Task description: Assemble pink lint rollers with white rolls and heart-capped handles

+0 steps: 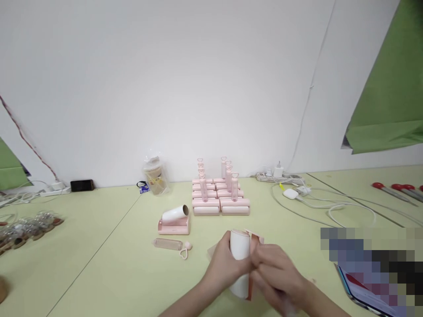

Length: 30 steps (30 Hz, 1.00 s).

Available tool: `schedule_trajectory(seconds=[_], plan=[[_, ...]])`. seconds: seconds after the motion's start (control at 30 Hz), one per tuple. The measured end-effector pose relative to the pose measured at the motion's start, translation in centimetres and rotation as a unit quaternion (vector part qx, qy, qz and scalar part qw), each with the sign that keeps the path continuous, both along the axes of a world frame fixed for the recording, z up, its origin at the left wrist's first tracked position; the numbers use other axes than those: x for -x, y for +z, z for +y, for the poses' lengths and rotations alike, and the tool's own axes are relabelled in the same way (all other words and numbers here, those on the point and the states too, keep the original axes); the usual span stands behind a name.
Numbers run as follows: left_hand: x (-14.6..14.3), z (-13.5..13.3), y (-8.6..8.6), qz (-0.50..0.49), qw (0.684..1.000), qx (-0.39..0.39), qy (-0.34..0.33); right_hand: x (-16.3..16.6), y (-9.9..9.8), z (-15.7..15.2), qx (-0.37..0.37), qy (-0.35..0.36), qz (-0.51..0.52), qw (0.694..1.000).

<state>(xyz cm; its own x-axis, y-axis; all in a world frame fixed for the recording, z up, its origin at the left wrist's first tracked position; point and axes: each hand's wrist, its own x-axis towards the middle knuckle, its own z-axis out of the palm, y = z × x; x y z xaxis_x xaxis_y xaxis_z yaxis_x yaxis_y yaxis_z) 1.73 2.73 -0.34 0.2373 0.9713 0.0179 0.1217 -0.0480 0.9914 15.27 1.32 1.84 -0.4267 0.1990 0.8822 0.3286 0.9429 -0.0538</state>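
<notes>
My left hand (220,266) is wrapped round a white lint roll (240,252) that stands upright low in the middle of the view. My right hand (280,275) is closed against the roll's right side, on a thin pink-orange piece (255,240) beside it. Just left on the table lie a pink roller case with a white roll resting on it (174,219) and a clear handle with a heart-shaped end (172,245). Behind them stands a stack of pink lint rollers (218,193) with heart-topped handles.
A plastic cup in a clear bag (155,176) stands by the white wall. A power strip, chargers and white cables (291,187) lie at the right rear. Red-handled tools (395,190) lie far right, small jars (26,226) far left. A dark phone-like thing (363,288) is near my right arm.
</notes>
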Motion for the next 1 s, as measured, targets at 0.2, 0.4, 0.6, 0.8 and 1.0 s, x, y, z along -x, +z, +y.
schedule_trajectory(seconds=[0.2,0.4,0.6,0.8,1.0], plan=[[1.5,0.1,2.2,-0.005,1.000,-0.008,0.011,-2.7,3.3,0.9,0.195,-0.169,0.073,0.963],[1.2,0.6,3.2,-0.077,0.997,-0.026,0.006,-1.8,1.6,2.9,0.490,-0.147,-0.077,0.856],[0.6,0.8,2.0,-0.116,0.992,0.036,0.032,-1.5,2.0,3.0,0.448,-0.260,-0.133,0.845],[-0.5,0.6,1.6,-0.117,0.990,-0.021,0.072,-0.7,2.7,2.7,0.385,-0.367,-0.150,0.833],[-1.0,1.3,1.3,-0.176,0.981,0.021,0.076,-1.3,2.2,3.5,0.406,-0.374,-0.155,0.819]])
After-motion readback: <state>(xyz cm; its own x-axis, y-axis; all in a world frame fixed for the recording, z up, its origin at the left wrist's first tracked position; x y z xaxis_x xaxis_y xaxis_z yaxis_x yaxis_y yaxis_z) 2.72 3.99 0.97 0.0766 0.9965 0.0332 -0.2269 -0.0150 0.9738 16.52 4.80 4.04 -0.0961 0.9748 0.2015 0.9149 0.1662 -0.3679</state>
